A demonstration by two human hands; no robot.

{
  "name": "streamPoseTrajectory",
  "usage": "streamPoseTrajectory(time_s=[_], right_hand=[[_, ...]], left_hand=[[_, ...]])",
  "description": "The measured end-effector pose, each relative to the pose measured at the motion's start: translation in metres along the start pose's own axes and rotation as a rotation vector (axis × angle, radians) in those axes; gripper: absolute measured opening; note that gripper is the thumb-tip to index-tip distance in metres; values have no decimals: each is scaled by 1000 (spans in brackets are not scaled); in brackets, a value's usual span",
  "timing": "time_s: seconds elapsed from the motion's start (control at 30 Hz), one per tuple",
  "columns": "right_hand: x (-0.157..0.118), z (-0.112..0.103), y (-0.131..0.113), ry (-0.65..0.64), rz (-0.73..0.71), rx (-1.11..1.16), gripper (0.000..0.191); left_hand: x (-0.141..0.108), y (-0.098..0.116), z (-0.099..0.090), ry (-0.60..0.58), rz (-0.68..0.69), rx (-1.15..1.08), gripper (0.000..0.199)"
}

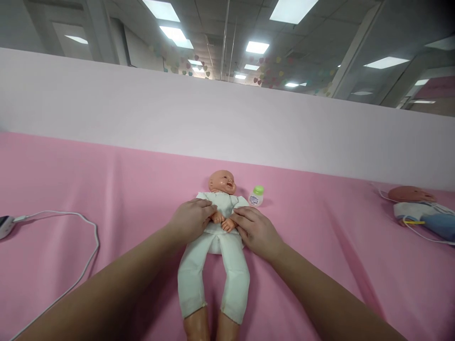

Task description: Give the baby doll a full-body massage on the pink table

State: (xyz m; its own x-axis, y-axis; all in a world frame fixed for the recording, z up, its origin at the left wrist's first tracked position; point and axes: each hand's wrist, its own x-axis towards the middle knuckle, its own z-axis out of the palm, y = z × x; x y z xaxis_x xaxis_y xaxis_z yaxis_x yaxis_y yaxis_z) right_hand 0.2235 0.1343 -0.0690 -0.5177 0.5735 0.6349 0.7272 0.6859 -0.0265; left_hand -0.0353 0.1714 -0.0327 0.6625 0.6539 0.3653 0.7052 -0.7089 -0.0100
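A baby doll (227,210) in a white top and white trousers lies on its back on the pink sheet, its head at the far end and its feet towards me. My left hand (194,220) is closed round the doll's arm on the left. On the other side my right hand (259,232) grips the opposite arm. Both of the doll's small hands stick out between my fingers and meet over its belly. Just beyond my right hand stands a small clear bottle (256,196) with a green lid.
A pink sheet (142,184) covers the surface, with a white wall panel (213,118) behind it. At the left a white cable (95,232) curves from a white device (6,227). Another doll (426,213) in white and blue lies far right, with a cord.
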Motion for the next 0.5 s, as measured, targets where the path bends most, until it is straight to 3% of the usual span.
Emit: streamPoseTrajectory(time_s=[0.23, 0.33, 0.4, 0.5], right_hand=[[1, 2, -2, -52, 64, 47, 37], [0, -4, 3, -28, 165, 148, 39], [-1, -8, 11, 17, 322, 257, 34], [-7, -11, 33, 135, 690, 469, 34]], left_hand=[[2, 4, -2, -28, -8, -38, 30], [-1, -3, -2, 42, -131, -202, 22], [-3, -14, -1, 116, -288, -347, 18], [-7, -38, 3, 267, -544, -606, 22]])
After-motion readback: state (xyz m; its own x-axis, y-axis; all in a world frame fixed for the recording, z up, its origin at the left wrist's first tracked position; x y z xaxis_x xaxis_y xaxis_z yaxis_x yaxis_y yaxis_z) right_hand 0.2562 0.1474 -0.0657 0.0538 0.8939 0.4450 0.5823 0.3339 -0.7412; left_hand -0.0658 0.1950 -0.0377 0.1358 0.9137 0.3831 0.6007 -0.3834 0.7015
